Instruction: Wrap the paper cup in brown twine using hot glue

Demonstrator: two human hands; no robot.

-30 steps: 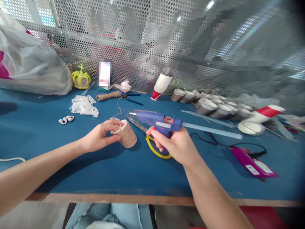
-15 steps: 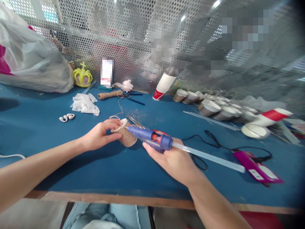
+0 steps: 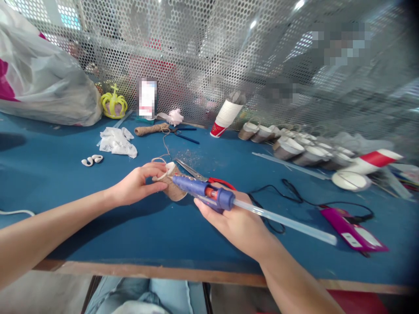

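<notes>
Head view, the only one. Twine-wrapped paper cup (image 3: 176,191) sits on the blue tabletop (image 3: 137,237), between the two hands, in front of the person and a little left of centre. It stands tilted: long axis slants from the mouth, upper left, down to the base, lower right. Whether the base is flat on the table I cannot tell; the gun covers part of the side.

Key relation: nozzle to rim. Blue hot-glue gun (image 3: 196,188) comes in from the right, barrel pointing left and slightly away, tip at the cup's outer wall just below the rim. Contact or a slight gap, cannot tell. A loose twine strand (image 3: 159,158) loops just behind the left fingers and leads back towards the twine bundle (image 3: 149,130).

Left hand (image 3: 140,185) is the nearer one, actually on the cup: clamped at the mouth end, thumb on the near side, fingers over the rim. Forearm low, reaching in from the left edge.

Right hand (image 3: 237,213) is wrapped round the gun's grip, right of the cup and apart from the left hand. Thumb lies along the near side; trigger finger hidden. Forearm rises from the lower right. Clear glue stick (image 3: 284,220) juts out behind, over the wrist side.

Close by: scissors (image 3: 193,170) just beyond the gun, blades towards the cup, handle partly covered.
</notes>
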